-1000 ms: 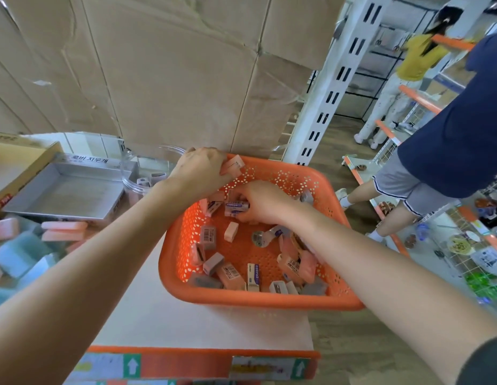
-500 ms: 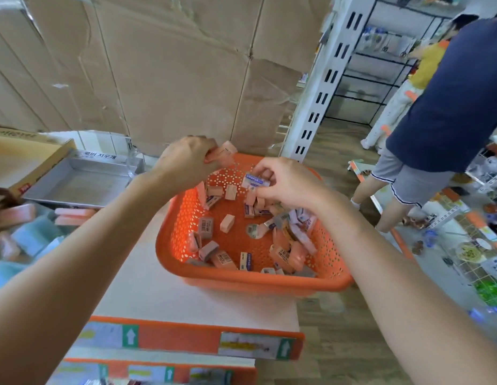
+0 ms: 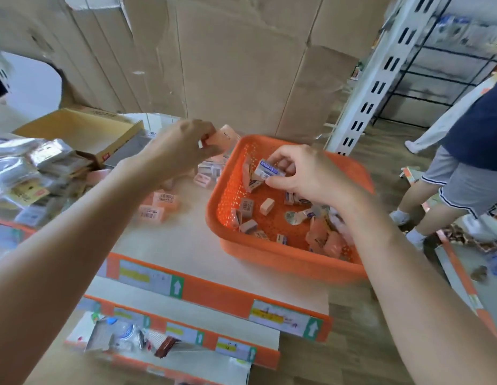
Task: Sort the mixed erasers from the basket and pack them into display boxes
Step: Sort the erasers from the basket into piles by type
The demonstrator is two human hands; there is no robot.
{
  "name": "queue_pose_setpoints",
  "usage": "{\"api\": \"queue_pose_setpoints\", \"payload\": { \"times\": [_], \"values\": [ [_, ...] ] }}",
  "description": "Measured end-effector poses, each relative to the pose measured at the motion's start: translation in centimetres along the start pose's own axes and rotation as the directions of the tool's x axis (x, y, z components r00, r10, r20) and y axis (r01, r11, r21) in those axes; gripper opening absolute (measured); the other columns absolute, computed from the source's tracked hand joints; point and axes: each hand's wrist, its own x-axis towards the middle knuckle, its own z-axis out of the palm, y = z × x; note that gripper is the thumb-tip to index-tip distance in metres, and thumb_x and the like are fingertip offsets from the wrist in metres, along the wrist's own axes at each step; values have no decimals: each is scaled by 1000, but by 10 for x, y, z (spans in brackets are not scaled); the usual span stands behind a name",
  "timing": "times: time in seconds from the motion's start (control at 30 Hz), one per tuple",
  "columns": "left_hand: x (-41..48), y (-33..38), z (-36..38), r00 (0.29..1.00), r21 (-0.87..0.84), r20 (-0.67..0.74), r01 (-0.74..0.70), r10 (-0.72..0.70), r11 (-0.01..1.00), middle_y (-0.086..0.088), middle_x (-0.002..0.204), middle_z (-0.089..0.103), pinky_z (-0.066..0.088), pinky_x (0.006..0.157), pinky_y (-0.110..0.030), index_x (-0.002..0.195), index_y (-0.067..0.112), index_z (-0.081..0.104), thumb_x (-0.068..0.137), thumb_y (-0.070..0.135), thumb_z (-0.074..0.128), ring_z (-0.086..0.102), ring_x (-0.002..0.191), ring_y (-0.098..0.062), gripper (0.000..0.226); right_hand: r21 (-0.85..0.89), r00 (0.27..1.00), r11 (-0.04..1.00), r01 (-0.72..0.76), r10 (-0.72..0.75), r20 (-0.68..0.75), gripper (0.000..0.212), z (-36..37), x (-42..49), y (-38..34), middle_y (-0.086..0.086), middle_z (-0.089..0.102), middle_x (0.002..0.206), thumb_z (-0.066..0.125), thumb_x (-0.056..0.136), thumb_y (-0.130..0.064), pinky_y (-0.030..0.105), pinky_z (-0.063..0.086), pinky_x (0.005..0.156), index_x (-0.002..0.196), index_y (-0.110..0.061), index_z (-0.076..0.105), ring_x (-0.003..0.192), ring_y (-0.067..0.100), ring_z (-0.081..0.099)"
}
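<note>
While my right hand [image 3: 305,176] hangs over the far part of the orange basket [image 3: 283,261], its thumb and fingertips pinch a white eraser with a blue printed sleeve [image 3: 266,169], held clear of the pile below. My left hand [image 3: 180,151] is outside the basket, just beyond its left rim and above the tabletop [image 3: 186,240]. Its fingers are curled round a few pink erasers [image 3: 221,140]; how many it holds I cannot tell. My two hands are apart, each clamped on its own load, with the basket's far left corner between them.

The basket sits on the right part of the tabletop. Loose erasers [image 3: 246,205] lie scattered across its perforated floor: some in paper sleeves, one bare pink block [image 3: 266,206] near the middle, and a heap of pink wrapped ones [image 3: 325,241] toward the near right corner.

Left of the basket, on the tabletop, several pink erasers with barcode labels [image 3: 158,205] lie in a loose group. A few small sleeved ones [image 3: 208,172] lie farther back, below my left hand. An open cardboard box [image 3: 83,132] stands at the far left, with a pile of shiny packets [image 3: 27,168] in front of it.

An orange strip with price labels [image 3: 214,294] runs along the tabletop's front edge. Brown cardboard sheets [image 3: 227,65] stand behind the tabletop, beside a white slotted upright [image 3: 364,87]. A person in a dark blue top and grey shorts [image 3: 464,176] stands on the floor to my right.
</note>
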Motion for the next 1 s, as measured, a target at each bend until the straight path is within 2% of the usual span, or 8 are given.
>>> {"api": "queue_pose_setpoints", "payload": {
  "times": [0.17, 0.3, 0.43, 0.53, 0.67, 0.83, 0.93, 1.0],
  "values": [
    [-4, -32, -12, 1000, -27, -8, -15, 15, 1000, -1, 76, 52, 38, 63, -32, 79, 19, 53, 86, 32, 59, 49, 71, -24, 16, 16, 998, 999, 31, -30, -60, 26, 11, 12, -24, -12, 58, 83, 72, 80, -29, 15, 42, 64, 103, -22, 64, 67, 0, 50],
    [-8, -65, -22, 998, -51, 45, -39, 41, 998, 2, 70, 48, 43, 63, -36, 72, 21, 50, 86, 39, 58, 51, 70, -25, 24, 75, 988, 997, 18, -7, -153, 25, 29, 26, -47, -7, 61, 82, 72, 78, -28, 25, 44, 68, 101, -21, 66, 64, 1, 49],
    [-12, -96, -42, 995, -24, 81, -59, 60, 998, 4, 67, 47, 34, 57, -30, 77, 13, 57, 86, 45, 56, 48, 68, -22, 33, 93, 974, 996, -4, 25, -224, 21, 52, 45, -77, -13, 57, 73, 73, 78, -22, 21, 41, 65, 98, -20, 66, 59, -3, 48],
    [-15, -122, -57, 991, 0, 124, -58, 58, 998, 4, 71, 49, 41, 63, -31, 85, 15, 60, 87, 37, 59, 52, 73, -25, 23, 119, 969, 993, -19, 47, -242, 21, 71, 59, -100, -20, 53, 71, 72, 79, -17, 6, 36, 59, 99, -20, 65, 59, -14, 49],
    [-24, -152, -77, 983, -9, 160, -85, 86, 996, -2, 78, 56, 37, 60, -30, 80, 14, 58, 85, 39, 54, 53, 72, -24, 25, 137, 964, 990, -25, 60, -259, 20, 94, 72, -122, -18, 55, 69, 72, 78, -16, 14, 38, 60, 96, -23, 66, 57, -8, 50],
    [-36, -172, -87, 978, -26, 182, -102, 105, 994, 2, 76, 56, 42, 59, -30, 80, 16, 60, 85, 42, 54, 55, 71, -21, 27, 164, 974, 986, -25, 62, -220, 19, 109, 77, -137, -17, 56, 72, 69, 81, -14, 11, 37, 58, 97, -23, 63, 58, -9, 51],
    [-44, -171, -85, 955, -25, 280, -97, 100, 995, 9, 77, 56, 35, 55, -21, 80, 26, 58, 87, 40, 57, 50, 68, -11, 16, 152, 975, 987, -47, 78, -206, 21, 117, 74, -137, -17, 57, 75, 69, 81, -18, 15, 40, 63, 101, -22, 65, 61, -6, 50],
    [-48, -169, -79, 913, 26, 398, -108, 89, 994, 4, 92, 62, 35, 58, -20, 94, 24, 63, 86, 38, 61, 49, 73, -9, 16, 133, 979, 989, -57, 82, -187, 21, 120, 70, -135, -15, 62, 80, 69, 80, -20, 18, 41, 68, 101, -23, 65, 63, -5, 50]
  ]
}}
